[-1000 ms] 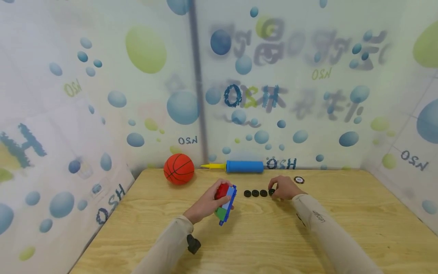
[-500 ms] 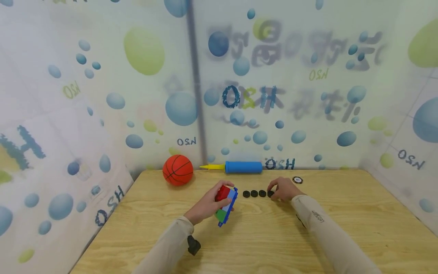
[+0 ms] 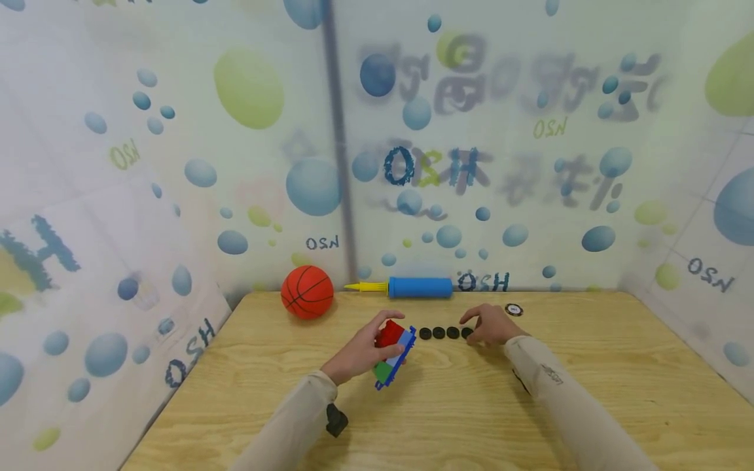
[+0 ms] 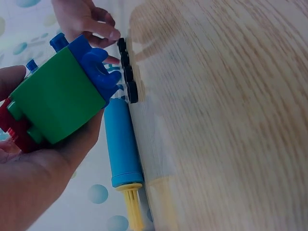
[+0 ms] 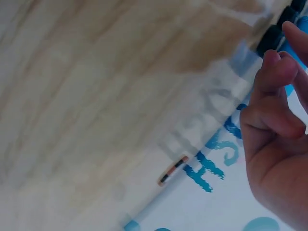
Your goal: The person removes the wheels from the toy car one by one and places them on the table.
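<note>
My left hand (image 3: pixel 360 352) grips a toy vehicle body (image 3: pixel 391 353) of red, light blue and green blocks on a blue base. It is tilted above the table, its green end block (image 4: pixel 60 96) large in the left wrist view. My right hand (image 3: pixel 493 324) is at the right end of a row of several small black wheels (image 3: pixel 438 333). Its thumb touches or nearly touches the end wheel (image 5: pixel 271 39), while the index finger reaches past it along the row. No pinch shows.
A red basketball (image 3: pixel 307 292) sits at the back left. Beside it, a blue pump (image 3: pixel 421 287) with a yellow end lies along the patterned wall. A round black-and-white chip (image 3: pixel 514 309) lies behind my right hand on the wooden table (image 3: pixel 448 418).
The toy body has shifted slightly right and turned a little in my left hand. My right hand stays at the end wheel, its index finger a bit straighter. The wheels keep their row.
</note>
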Demonstrator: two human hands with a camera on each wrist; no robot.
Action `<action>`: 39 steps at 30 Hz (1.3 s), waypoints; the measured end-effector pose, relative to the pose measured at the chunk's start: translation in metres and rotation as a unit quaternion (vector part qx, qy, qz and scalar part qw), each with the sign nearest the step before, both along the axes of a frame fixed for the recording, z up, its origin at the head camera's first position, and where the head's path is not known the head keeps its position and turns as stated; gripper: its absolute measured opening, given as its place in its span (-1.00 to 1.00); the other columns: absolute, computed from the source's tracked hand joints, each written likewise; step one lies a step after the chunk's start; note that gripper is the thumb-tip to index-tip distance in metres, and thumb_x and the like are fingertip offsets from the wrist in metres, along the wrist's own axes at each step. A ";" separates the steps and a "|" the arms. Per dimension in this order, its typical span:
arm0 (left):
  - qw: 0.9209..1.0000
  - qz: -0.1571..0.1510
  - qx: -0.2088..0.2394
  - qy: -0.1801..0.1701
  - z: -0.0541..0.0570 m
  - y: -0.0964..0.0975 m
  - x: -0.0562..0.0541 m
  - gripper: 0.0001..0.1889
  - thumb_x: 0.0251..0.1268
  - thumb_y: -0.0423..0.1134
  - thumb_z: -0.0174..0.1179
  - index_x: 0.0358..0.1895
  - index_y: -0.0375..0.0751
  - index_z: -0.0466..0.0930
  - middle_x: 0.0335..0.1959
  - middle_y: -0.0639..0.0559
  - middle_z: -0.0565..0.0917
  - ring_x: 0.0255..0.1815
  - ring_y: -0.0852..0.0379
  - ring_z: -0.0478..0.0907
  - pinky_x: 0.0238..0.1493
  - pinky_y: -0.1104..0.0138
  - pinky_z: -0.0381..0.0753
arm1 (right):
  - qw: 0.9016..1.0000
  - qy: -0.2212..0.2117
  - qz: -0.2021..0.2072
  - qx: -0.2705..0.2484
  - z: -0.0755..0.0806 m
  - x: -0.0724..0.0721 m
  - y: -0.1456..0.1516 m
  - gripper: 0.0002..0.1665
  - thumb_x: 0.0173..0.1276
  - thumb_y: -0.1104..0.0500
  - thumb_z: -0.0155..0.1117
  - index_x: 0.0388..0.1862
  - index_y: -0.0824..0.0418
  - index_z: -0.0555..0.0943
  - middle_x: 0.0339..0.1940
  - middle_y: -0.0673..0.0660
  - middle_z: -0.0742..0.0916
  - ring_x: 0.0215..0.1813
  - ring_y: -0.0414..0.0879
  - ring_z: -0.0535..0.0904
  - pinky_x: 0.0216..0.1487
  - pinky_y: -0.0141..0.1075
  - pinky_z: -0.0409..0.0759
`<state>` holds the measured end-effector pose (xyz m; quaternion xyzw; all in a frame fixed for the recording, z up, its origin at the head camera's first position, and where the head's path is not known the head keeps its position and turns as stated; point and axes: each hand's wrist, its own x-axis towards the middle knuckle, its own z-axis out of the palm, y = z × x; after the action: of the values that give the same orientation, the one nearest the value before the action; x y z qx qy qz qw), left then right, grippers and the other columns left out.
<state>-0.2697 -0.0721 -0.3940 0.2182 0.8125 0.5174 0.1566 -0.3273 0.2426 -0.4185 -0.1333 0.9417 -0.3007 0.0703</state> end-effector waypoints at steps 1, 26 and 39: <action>1.000 0.001 0.000 0.000 0.000 0.000 0.000 -0.41 0.45 -0.18 0.20 0.46 0.16 0.21 0.12 -0.21 0.61 -0.05 0.05 0.65 -0.01 0.14 0.70 | 1.000 0.002 0.002 0.000 0.002 0.001 0.000 -0.54 0.18 0.30 0.47 0.11 0.26 0.68 -0.36 0.16 0.79 -0.48 -0.10 0.64 -0.37 -0.24 0.62; 0.998 0.013 -0.055 0.016 0.004 0.012 -0.001 -0.29 0.28 -0.12 0.37 0.44 0.06 0.22 0.20 -0.13 0.64 0.10 -0.01 0.61 0.18 -0.03 0.63 | 0.968 0.093 0.196 -0.126 0.060 0.060 -0.078 -0.51 0.29 0.24 0.43 0.22 0.18 0.65 0.09 0.23 0.77 -0.68 -0.20 0.50 -0.51 -0.35 0.61; 0.996 -0.020 -0.071 0.056 0.002 0.011 0.001 -0.37 0.27 -0.14 0.38 0.36 0.07 0.31 0.14 -0.10 0.68 0.06 0.02 0.60 0.16 -0.02 0.62 | 0.967 0.128 0.184 -0.123 0.048 0.060 -0.079 -0.59 0.27 0.25 0.45 0.12 0.18 0.71 -0.06 0.10 0.81 -0.62 -0.30 0.40 -0.51 -0.40 0.53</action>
<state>-0.2691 -0.0616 -0.3917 0.2517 0.8499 0.4424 0.1363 -0.2673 0.1640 -0.3708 -0.3491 0.8582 -0.3761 -0.0138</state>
